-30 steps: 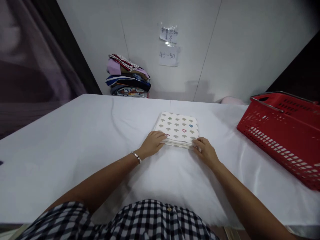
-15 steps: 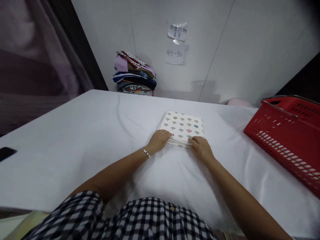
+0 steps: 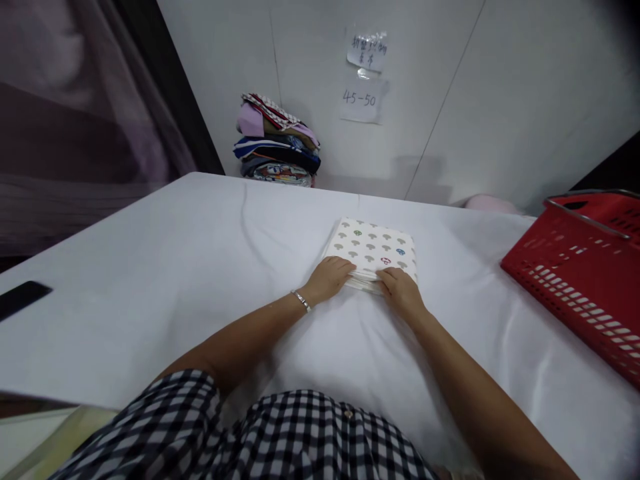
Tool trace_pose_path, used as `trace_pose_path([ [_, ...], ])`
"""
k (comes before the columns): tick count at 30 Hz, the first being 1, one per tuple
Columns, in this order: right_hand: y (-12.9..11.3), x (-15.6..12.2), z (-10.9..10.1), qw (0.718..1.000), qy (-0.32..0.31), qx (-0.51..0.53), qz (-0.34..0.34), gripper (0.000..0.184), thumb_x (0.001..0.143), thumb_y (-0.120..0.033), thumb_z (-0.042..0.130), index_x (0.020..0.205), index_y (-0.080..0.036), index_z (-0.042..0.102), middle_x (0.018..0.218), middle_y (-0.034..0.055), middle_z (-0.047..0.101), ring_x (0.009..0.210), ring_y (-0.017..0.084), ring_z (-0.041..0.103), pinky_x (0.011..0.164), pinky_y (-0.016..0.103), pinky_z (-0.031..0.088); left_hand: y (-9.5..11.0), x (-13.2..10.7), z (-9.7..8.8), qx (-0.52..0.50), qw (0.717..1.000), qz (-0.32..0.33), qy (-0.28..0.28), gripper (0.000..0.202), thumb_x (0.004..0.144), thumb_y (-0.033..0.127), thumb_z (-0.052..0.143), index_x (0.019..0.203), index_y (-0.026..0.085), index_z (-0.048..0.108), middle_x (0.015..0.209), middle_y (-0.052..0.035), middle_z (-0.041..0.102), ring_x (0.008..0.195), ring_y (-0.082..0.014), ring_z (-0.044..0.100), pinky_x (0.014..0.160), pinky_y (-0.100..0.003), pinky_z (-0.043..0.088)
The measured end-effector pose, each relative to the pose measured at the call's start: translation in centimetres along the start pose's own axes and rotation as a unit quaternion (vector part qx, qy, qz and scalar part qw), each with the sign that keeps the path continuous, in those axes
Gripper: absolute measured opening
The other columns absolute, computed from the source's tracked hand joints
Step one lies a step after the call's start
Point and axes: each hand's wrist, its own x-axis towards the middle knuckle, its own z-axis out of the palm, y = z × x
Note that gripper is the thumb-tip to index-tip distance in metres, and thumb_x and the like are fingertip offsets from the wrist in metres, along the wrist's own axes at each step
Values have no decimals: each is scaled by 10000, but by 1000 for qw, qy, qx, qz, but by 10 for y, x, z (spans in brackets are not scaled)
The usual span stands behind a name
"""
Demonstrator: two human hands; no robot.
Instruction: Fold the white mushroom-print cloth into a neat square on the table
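Observation:
A folded white cloth [image 3: 373, 243] printed with grey mushroom shapes and a few coloured ones lies on the white-covered table, its layers stacked at the near edge. My left hand [image 3: 330, 277] grips the near left corner, fingers on top. At the near right corner, my right hand [image 3: 401, 291] pinches the edge with the thumb low and the fingers above. Both thumbs are partly hidden.
A red plastic basket [image 3: 575, 287] stands at the right of the table [image 3: 165, 267]. Several folded fabrics [image 3: 280, 143] are stacked beyond the far edge, against the wall. A black phone-like object [image 3: 23, 299] lies at the left edge.
My hands have drawn slightly closer together along the cloth's near edge, both still holding it. The whole view has shifted a little, so everything appears farther right.

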Motion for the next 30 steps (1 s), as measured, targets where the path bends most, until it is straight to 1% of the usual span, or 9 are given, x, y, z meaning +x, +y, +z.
trace_pose_path([
  [3, 2, 1, 1, 1000, 1, 11, 10, 287, 905, -245, 398, 1115, -204, 590, 1049, 96, 623, 943, 231, 534, 770, 328, 414, 10, -7, 3, 30, 999, 17, 24, 256, 930, 158, 352, 1014, 190, 591, 1064, -57, 592, 979, -190, 494, 849, -347, 372],
  [6, 3, 2, 0, 1000, -5, 20, 11, 279, 895, -240, 414, 1107, -202, 592, 1051, 90, 620, 938, 227, 537, 758, 319, 421, 20, -12, 8, 65, 997, 46, 9, 291, 942, 153, 331, 915, 200, 617, 916, -48, 595, 906, -188, 499, 800, -350, 357],
  [8, 3, 2, -1, 1000, -6, 24, 9, 274, 886, -232, 430, 1104, -200, 593, 1046, 88, 619, 933, 225, 539, 759, 318, 423, 22, -11, 13, 86, 995, 49, 9, 296, 947, 158, 331, 893, 199, 619, 864, -49, 580, 885, -190, 494, 777, -351, 345],
  [13, 4, 3, -1, 999, 2, 35, 6, 266, 868, -223, 453, 1092, -212, 597, 1033, 83, 621, 924, 221, 549, 752, 320, 444, 24, 3, 18, 127, 990, 62, 8, 244, 937, 148, 369, 893, 186, 606, 843, -49, 552, 865, -186, 479, 761, -347, 325],
  [16, 6, 2, -5, 999, 1, 52, -11, 291, 847, -201, 465, 1113, -205, 582, 1039, 85, 618, 927, 227, 554, 751, 338, 466, 26, 9, 18, 162, 985, 65, 7, 199, 924, 149, 405, 863, 174, 593, 844, -46, 541, 840, -185, 472, 748, -343, 321],
  [21, 16, -5, -11, 990, 11, 133, -43, 371, 815, -181, 475, 1179, -224, 536, 1097, 72, 606, 1009, 231, 552, 867, 404, 464, 30, 12, 16, 202, 975, 94, -12, 159, 897, 108, 433, 850, 149, 580, 872, -57, 538, 851, -192, 463, 754, -343, 318],
  [23, 24, -11, -10, 985, 43, 167, -14, 360, 820, -193, 465, 1169, -229, 545, 1136, 74, 592, 1055, 231, 542, 899, 419, 455, 31, 13, 16, 201, 974, 106, -18, 154, 890, 100, 440, 833, 146, 576, 869, -57, 538, 846, -192, 459, 754, -343, 317],
  [26, 34, -20, -6, 973, 87, 205, 58, 337, 832, -241, 478, 1159, -237, 562, 1212, 82, 553, 1118, 231, 517, 921, 423, 452, 33, 16, 18, 184, 976, 113, -19, 146, 882, 102, 452, 816, 150, 572, 863, -51, 537, 837, -191, 454, 749, -339, 316],
  [30, 40, -29, 0, 968, 89, 225, 64, 324, 831, -291, 515, 1141, -237, 591, 1227, 86, 544, 1154, 232, 495, 962, 426, 432, 36, 20, 20, 172, 978, 115, -24, 138, 874, 93, 461, 834, 151, 579, 865, -51, 541, 833, -188, 450, 749, -335, 312],
])
